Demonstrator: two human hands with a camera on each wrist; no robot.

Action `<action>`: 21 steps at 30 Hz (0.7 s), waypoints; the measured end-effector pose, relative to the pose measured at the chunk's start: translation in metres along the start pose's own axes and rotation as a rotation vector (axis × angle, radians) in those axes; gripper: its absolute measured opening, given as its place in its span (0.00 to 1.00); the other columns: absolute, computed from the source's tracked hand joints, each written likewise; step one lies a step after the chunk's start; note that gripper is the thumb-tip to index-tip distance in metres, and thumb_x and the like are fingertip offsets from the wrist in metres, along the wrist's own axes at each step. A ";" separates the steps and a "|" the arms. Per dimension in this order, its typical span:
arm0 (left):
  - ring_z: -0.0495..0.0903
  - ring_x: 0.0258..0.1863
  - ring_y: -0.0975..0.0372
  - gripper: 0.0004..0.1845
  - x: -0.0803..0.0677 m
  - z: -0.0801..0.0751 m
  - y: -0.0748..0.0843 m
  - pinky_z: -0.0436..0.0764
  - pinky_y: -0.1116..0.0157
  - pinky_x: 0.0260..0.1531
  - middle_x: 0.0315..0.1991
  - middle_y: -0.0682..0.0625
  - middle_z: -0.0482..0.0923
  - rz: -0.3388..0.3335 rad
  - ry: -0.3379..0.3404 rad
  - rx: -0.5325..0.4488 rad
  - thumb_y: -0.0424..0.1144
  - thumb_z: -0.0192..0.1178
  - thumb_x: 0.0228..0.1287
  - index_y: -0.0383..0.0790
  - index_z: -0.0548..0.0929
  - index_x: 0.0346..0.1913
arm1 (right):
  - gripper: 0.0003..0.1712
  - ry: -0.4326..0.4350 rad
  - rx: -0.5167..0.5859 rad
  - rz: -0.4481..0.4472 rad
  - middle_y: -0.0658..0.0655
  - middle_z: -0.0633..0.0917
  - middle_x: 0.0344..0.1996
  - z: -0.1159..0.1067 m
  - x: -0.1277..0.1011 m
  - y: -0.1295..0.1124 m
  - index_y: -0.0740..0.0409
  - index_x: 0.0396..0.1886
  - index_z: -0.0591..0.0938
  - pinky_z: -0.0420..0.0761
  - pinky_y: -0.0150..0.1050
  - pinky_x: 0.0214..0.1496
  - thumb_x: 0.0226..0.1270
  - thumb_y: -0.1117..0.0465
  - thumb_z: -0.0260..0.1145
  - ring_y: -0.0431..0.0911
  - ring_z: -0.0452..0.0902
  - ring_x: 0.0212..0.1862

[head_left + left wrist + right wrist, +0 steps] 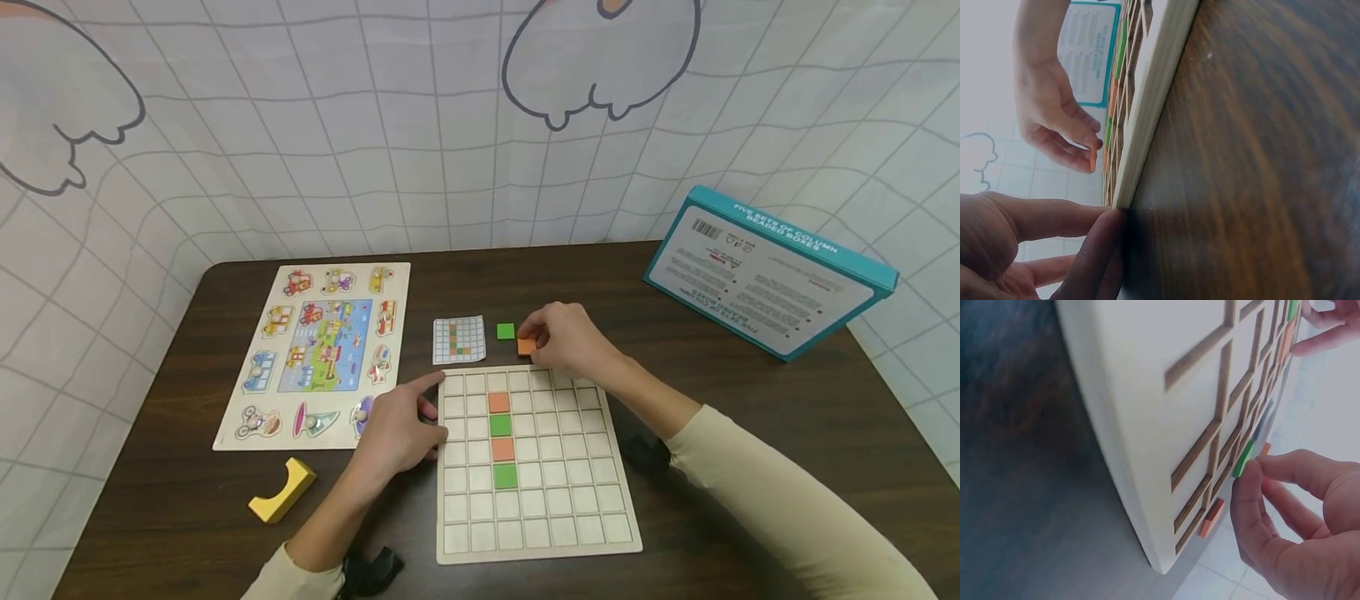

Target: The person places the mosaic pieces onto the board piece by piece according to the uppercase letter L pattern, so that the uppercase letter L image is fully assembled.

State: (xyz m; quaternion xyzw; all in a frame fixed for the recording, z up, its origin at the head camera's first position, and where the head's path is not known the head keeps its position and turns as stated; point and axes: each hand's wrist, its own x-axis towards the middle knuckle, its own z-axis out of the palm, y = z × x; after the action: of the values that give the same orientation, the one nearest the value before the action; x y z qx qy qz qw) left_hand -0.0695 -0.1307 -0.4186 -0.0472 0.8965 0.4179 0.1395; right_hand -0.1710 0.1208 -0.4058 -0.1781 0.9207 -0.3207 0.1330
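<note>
My left hand point(396, 429) rests at the upper left of a white wooden grid board point(555, 502), fingers spread along its edge. Fingertips point(1107, 219) touch the board's side in the left wrist view. Beyond the board's far edge, my right hand point(570, 337) pinches an orange square tile point(1093, 159) between thumb and finger. A green tile point(506, 332) lies on the table beside it. Orange tiles point(498, 402) and green tiles point(500, 425) alternate down the third column. Another orange tile point(1212, 517) lies past the board in the right wrist view.
A small card with a coloured grid pattern point(459, 340) lies behind the board. To the left are a vehicle peg puzzle point(273, 421) and a yellow arch block point(283, 492). A teal box point(765, 275) stands tilted at the back right.
</note>
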 end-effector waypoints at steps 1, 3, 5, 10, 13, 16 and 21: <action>0.82 0.14 0.61 0.41 0.000 0.000 0.000 0.81 0.65 0.16 0.34 0.45 0.77 0.000 -0.001 0.001 0.23 0.69 0.52 0.42 0.76 0.73 | 0.17 0.000 -0.001 0.003 0.58 0.88 0.42 0.000 -0.001 0.000 0.62 0.48 0.89 0.85 0.41 0.45 0.59 0.74 0.70 0.48 0.81 0.42; 0.82 0.14 0.61 0.41 0.001 0.000 -0.001 0.81 0.65 0.16 0.34 0.45 0.77 -0.003 -0.001 0.001 0.23 0.69 0.52 0.43 0.76 0.73 | 0.17 0.001 -0.002 0.013 0.57 0.88 0.42 0.000 -0.004 0.000 0.62 0.48 0.89 0.84 0.41 0.45 0.59 0.74 0.70 0.48 0.81 0.42; 0.82 0.14 0.60 0.42 0.001 0.001 -0.002 0.81 0.65 0.15 0.34 0.45 0.77 -0.006 0.000 0.001 0.24 0.70 0.51 0.43 0.76 0.74 | 0.17 0.002 -0.007 0.018 0.56 0.88 0.42 0.000 -0.006 -0.001 0.61 0.48 0.89 0.84 0.41 0.45 0.59 0.74 0.71 0.48 0.81 0.42; 0.81 0.13 0.60 0.42 0.001 0.001 -0.001 0.81 0.65 0.15 0.34 0.45 0.77 -0.004 -0.001 -0.004 0.23 0.70 0.51 0.43 0.76 0.73 | 0.17 0.005 0.004 0.029 0.56 0.89 0.43 0.001 -0.012 -0.002 0.60 0.48 0.89 0.85 0.40 0.45 0.59 0.74 0.71 0.47 0.82 0.42; 0.81 0.13 0.60 0.42 0.001 0.000 0.000 0.81 0.65 0.15 0.33 0.45 0.77 -0.006 -0.001 -0.006 0.23 0.70 0.51 0.43 0.76 0.73 | 0.17 0.011 0.018 0.027 0.56 0.89 0.42 0.002 -0.015 -0.003 0.60 0.47 0.89 0.84 0.40 0.44 0.58 0.74 0.71 0.47 0.81 0.41; 0.81 0.14 0.60 0.42 0.001 0.000 0.000 0.81 0.65 0.16 0.34 0.45 0.77 -0.007 -0.002 -0.006 0.23 0.70 0.52 0.42 0.75 0.74 | 0.17 0.015 0.019 0.023 0.55 0.89 0.41 0.003 -0.018 -0.005 0.60 0.46 0.89 0.83 0.39 0.42 0.58 0.75 0.70 0.47 0.81 0.40; 0.82 0.14 0.60 0.42 0.001 0.000 0.000 0.81 0.65 0.16 0.34 0.45 0.77 -0.014 -0.002 -0.011 0.23 0.69 0.52 0.43 0.75 0.74 | 0.16 0.015 0.009 0.019 0.53 0.88 0.39 0.005 -0.024 -0.009 0.57 0.44 0.90 0.84 0.39 0.43 0.57 0.74 0.71 0.46 0.80 0.40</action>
State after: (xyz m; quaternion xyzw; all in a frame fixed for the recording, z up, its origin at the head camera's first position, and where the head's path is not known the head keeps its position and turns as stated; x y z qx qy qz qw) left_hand -0.0707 -0.1313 -0.4190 -0.0538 0.8936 0.4220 0.1428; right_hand -0.1458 0.1218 -0.4009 -0.1662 0.9219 -0.3250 0.1301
